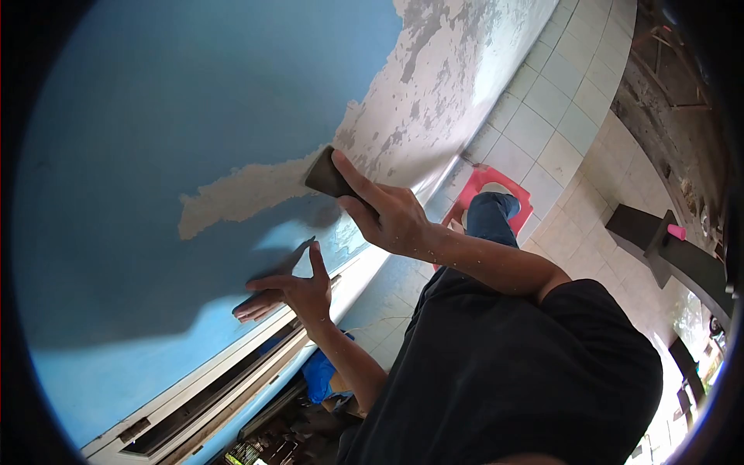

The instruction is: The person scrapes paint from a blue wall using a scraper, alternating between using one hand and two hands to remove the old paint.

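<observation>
Dark sandpaper [328, 173] is pressed against a blue wall [194, 101], at the edge of a bare, scraped patch [252, 188]. My right hand [387, 215] holds it, with the fingers behind it partly hidden. Lower on the left, my left hand [298, 293] is spread against the wall near the window frame, its thumb and fingers apart, holding nothing. Pale, blotchy wall with peeled paint [418, 101] stretches from the sandpaper toward the top right.
A red plastic stool [525, 194] is under my foot on the tiled floor [527, 128]. A white window frame [198, 380] runs along the lower left. A blue bag [318, 377] lies below my left arm. Dark furniture [632, 232] stands at the right.
</observation>
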Available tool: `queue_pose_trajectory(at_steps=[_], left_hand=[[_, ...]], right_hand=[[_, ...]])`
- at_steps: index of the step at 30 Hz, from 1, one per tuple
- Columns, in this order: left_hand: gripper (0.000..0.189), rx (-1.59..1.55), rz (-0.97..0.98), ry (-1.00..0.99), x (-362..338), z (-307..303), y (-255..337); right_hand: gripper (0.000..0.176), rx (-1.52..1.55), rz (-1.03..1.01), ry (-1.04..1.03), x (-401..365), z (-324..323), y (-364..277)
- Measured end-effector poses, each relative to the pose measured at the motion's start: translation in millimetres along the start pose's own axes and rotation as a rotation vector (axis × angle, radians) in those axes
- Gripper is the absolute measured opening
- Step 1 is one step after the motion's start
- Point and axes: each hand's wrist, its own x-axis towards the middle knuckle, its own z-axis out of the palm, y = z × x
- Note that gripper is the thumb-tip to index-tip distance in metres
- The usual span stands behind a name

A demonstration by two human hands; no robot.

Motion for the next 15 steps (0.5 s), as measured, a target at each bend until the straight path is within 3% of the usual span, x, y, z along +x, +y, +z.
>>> queue_pose_trajectory(at_steps=[2,5,7,9,13,15], left_hand=[[0.133,0.01,-0.022,-0.024,0,-2,3],[0.133,-0.21,0.013,-0.06,2,4,-5],[0.13,0.011,-0.036,-0.079,3,-2,7],[0.126,0.655,-0.174,-0.084,1,-16,36],[0.128,0.132,-0.015,-0.049,0,-6,9],[0.13,0.03,-0.021,-0.027,-1,-1,1]], right_hand=[[0.064,-0.007,0.008,-0.022,3,-3,2],[0.065,0.031,0.07,-0.02,9,-3,-4],[0.065,0.044,0.073,-0.011,6,1,-5],[0.065,0.018,0.005,0.004,1,3,-1],[0.064,-0.003,-0.031,0.015,13,-5,-2],[0.064,-0.002,-0.001,0.007,16,-5,-7]])
